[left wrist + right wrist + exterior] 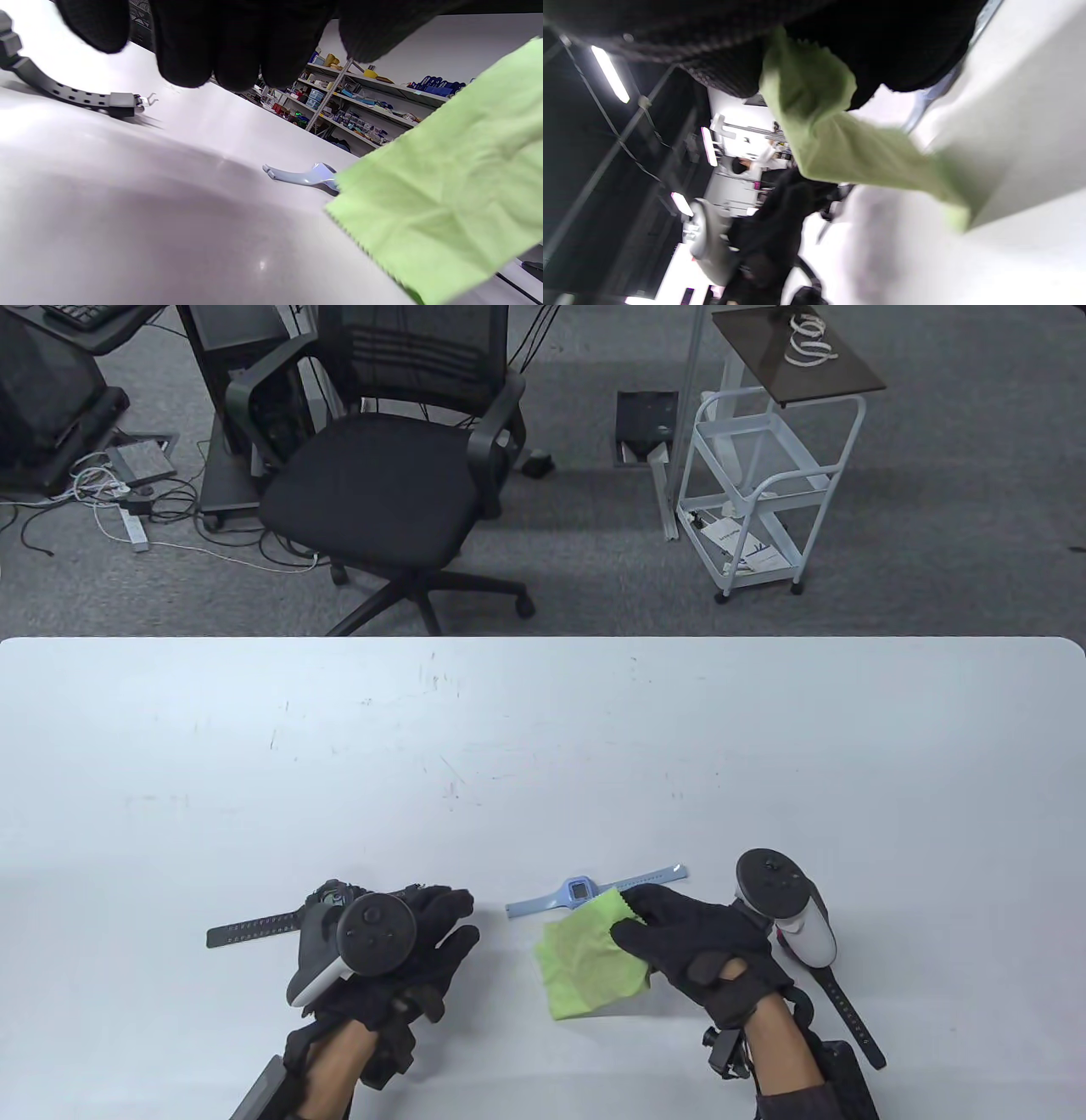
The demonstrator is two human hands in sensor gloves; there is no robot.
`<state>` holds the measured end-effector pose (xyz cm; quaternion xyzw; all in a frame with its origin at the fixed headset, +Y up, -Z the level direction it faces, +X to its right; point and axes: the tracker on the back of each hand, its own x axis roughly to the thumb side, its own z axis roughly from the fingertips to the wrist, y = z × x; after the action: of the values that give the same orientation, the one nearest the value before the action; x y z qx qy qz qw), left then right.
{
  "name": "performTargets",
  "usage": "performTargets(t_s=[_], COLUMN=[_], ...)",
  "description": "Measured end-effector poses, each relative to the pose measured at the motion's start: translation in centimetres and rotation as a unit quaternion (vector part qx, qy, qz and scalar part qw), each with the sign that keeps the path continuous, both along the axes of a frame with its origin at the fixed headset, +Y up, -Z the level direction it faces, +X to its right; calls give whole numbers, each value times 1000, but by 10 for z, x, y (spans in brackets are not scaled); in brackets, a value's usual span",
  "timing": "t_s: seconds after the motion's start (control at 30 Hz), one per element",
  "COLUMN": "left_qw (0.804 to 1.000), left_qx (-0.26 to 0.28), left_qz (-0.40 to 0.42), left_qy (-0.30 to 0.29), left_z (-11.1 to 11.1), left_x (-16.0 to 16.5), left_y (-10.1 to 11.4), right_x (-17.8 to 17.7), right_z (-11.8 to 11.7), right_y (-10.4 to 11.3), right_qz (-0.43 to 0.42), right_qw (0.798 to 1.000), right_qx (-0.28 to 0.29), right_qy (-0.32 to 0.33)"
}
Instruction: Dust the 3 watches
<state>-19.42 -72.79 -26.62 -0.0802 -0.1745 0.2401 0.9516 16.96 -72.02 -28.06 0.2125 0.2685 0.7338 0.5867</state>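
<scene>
A light blue watch (pixel 579 891) lies flat on the white table, and its strap end (pixel 305 176) shows in the left wrist view. My right hand (pixel 632 920) pinches a green cloth (pixel 585 967) just in front of that watch; the cloth (pixel 840 144) hangs from my gloved fingers. A dark grey watch (pixel 254 931) lies to the left, its face partly hidden under my left hand's tracker. My left hand (pixel 454 920) hovers beside it with relaxed fingers (pixel 220 51) and holds nothing; the strap (pixel 63 91) rests on the table. A third watch's black strap (pixel 853 1027) pokes out behind my right wrist.
The white table (pixel 543 746) stretches wide beyond the watches. Past its far edge stand a black office chair (pixel 382 483) and a white wire cart (pixel 755 492) on grey carpet.
</scene>
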Motion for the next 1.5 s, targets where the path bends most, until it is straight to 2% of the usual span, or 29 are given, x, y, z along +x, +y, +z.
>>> performTargets(t_s=[0.2,0.4,0.53,0.67,0.73,0.87,1.03,1.1,1.2,1.37,1.43,1.5], left_qw=[1000,1000,1000,998,994,987,977,974,980,980,983,992], left_qx=[3,8,-1,-19,-40,-56,-44,-6,16,9,11,-11], left_qz=[7,15,14,-47,-91,-148,-206,-222,-198,-194,-177,-122], left_qy=[10,11,-2,-25,-35,-38,-41,-34,-31,-45,-46,-42], left_z=[-1,-6,-22,-46,-59,-70,-74,-72,-70,-69,-67,-63], left_x=[-4,1,30,71,91,109,123,127,129,129,122,107], left_y=[1,1,1,-2,-11,-25,-35,-37,-37,-34,-29,-17], right_x=[15,23,31,39,42,47,49,50,51,52,52,54], right_z=[-2,-3,-3,-2,-2,-3,-3,-3,-4,-3,-2,-2], right_y=[1,6,11,14,15,15,18,19,19,19,19,20], right_qz=[-118,-142,-156,-168,-171,-171,-174,-176,-177,-175,-172,-171], right_qw=[993,989,987,985,984,984,983,983,982,982,983,982], right_qx=[-26,-18,-9,-4,-4,-4,0,1,1,1,4,7], right_qy=[-5,-17,-28,-40,-47,-56,-57,-58,-60,-67,-70,-76])
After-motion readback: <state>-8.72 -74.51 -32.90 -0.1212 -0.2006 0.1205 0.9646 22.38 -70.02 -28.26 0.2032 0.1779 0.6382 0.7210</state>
